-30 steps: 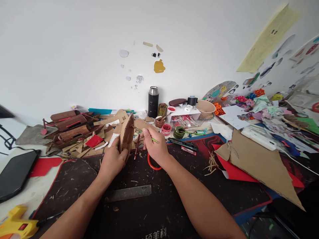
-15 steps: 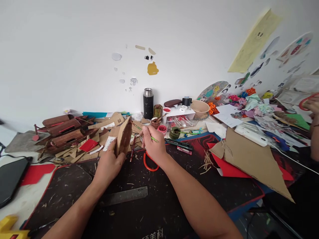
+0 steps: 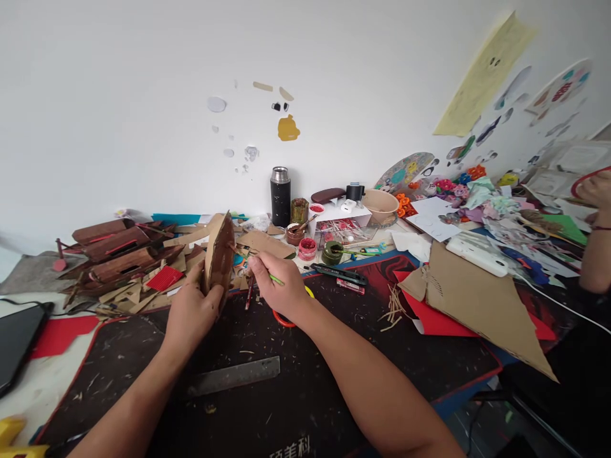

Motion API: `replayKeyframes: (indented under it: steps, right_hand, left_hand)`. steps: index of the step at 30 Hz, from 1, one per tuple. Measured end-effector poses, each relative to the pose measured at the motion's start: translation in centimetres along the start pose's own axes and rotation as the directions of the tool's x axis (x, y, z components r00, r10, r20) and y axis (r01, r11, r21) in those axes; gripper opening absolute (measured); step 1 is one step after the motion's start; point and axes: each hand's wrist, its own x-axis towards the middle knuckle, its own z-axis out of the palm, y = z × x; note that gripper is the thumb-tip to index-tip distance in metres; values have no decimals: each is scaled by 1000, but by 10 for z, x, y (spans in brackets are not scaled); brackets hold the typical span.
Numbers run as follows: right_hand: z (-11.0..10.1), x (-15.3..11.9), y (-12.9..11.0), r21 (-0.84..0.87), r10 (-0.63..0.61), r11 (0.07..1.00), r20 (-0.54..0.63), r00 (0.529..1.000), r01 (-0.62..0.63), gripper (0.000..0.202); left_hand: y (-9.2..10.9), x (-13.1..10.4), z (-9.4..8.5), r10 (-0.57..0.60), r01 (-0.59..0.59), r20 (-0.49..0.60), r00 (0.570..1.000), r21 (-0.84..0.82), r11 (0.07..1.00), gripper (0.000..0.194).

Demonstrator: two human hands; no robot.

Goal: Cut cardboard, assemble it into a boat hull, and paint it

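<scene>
My left hand [image 3: 195, 312] is closed round the lower part of a cardboard boat hull [image 3: 222, 251], held upright on its end; its side facing right is painted brown. In my right hand [image 3: 277, 283] a green-handled paintbrush [image 3: 276, 280] is pinched, its tip at or close to the brown side. Whether the bristles touch, I cannot tell. Just beyond the right hand stand a jar of brown paint [image 3: 294, 236] with a brush in it, a pot of red paint [image 3: 307, 248] and a jar of green paint [image 3: 331, 253]. Orange-handled scissors [image 3: 283, 320] lie partly under my right wrist.
Brown model boats [image 3: 121, 254] and cardboard scraps crowd the left. A steel ruler [image 3: 238, 374] lies on the dark mat [image 3: 267, 413]. A black flask [image 3: 280, 198] stands by the wall. Cardboard [image 3: 477, 305] over red sheets lies right. Another person's hand [image 3: 594, 189] shows far right.
The hull has moved left and turned, showing its brown side more narrowly. My right hand with the brush has also shifted left. The whole view has moved slightly.
</scene>
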Motion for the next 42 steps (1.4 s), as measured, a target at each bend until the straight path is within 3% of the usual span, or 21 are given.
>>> replayKeyframes:
  steps: [8,15,23,35,42]
  right_hand:
    - [6,-4,-5,-86,10,996,92,996,-2,39]
    - [9,-7,-13,-30,40,999,170,985,-35,37]
    - [8,-6,-7,69,104,991,94,990,-111,40]
    - [5,-2,6,126,160,980,-58,985,-152,46]
    - [0,1,12,188,189,968,-106,976,-167,51]
  left_hand:
    - [-1,5,-5,-36,32,-62,997,-65,997,56]
    - [-10,10,-4,-84,72,-55,995,-182,981,53]
    - [-4,6,-3,-54,45,-66,996,-120,992,56]
    - [2,-2,4,-2,3,17,1000,-77,997,55]
    - [0,-5,9,-6,22,123,992,-135,991,58]
